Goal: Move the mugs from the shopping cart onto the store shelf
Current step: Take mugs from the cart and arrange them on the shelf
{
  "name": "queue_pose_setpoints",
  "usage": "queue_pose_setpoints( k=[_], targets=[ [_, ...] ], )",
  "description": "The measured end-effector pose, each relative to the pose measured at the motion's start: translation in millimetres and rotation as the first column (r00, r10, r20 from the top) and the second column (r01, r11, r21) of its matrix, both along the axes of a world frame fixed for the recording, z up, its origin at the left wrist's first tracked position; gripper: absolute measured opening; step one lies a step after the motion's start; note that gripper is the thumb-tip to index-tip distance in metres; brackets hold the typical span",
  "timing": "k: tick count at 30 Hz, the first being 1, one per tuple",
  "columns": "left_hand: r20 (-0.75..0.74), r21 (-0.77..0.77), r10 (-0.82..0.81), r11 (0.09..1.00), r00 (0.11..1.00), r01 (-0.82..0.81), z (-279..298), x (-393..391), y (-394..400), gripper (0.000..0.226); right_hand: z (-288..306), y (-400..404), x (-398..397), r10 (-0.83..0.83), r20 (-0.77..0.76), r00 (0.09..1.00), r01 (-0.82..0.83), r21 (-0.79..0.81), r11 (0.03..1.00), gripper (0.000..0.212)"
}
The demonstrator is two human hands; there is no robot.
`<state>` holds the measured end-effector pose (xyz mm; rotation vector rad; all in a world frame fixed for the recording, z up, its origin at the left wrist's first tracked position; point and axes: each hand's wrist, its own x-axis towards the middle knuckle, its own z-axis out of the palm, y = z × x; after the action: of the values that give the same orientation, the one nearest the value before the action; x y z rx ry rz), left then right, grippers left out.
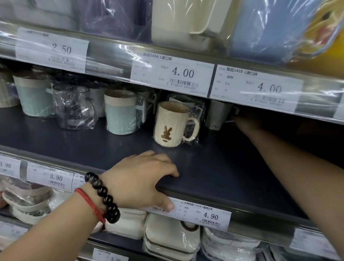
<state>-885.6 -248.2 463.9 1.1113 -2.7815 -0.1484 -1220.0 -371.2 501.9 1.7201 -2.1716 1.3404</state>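
Observation:
A cream mug with a brown rabbit [174,124], wrapped in clear plastic, stands upright on the dark blue shelf [224,171]. To its right at the back stands a grey mug [216,117]. My right hand [245,122] reaches deep into the shadow under the upper shelf, right beside the grey mug; its fingers are hidden, so whether it holds the mug is unclear. My left hand [140,180] grips the front edge of the shelf, fingers on top and thumb on the price rail. The shopping cart is out of view.
Several wrapped mugs stand at the back left: two pale blue ones [121,113], a dark clear one [74,107]. Price tags line the upper rail [173,73]. Wrapped white dishes [171,235] fill the shelf below. Plastic containers sit on the shelf above.

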Motion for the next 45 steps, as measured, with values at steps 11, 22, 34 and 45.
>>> queue_pose_setpoints(
  k=[11,22,34,45],
  targets=[
    [-0.187,-0.052,0.254,0.962,0.949,-0.267,24,-4,16,0.033,11,124,111,0.295,-0.186,0.937,-0.271,0.147,0.951,0.017],
    [-0.344,-0.025,0.519,0.828,0.783,-0.560,1,117,76,0.028,-42,171,262,0.580,-0.257,0.773,-0.578,0.093,0.811,0.020],
    [-0.329,0.109,0.825,0.517,0.460,-0.849,-96,380,215,0.035,-162,226,582,0.897,0.018,0.441,-0.881,0.199,0.429,0.019],
    [-0.314,0.185,0.945,0.156,0.092,-0.970,-149,553,311,0.038,-222,296,782,0.964,0.119,0.239,-0.939,0.281,0.198,0.020]
  ],
)
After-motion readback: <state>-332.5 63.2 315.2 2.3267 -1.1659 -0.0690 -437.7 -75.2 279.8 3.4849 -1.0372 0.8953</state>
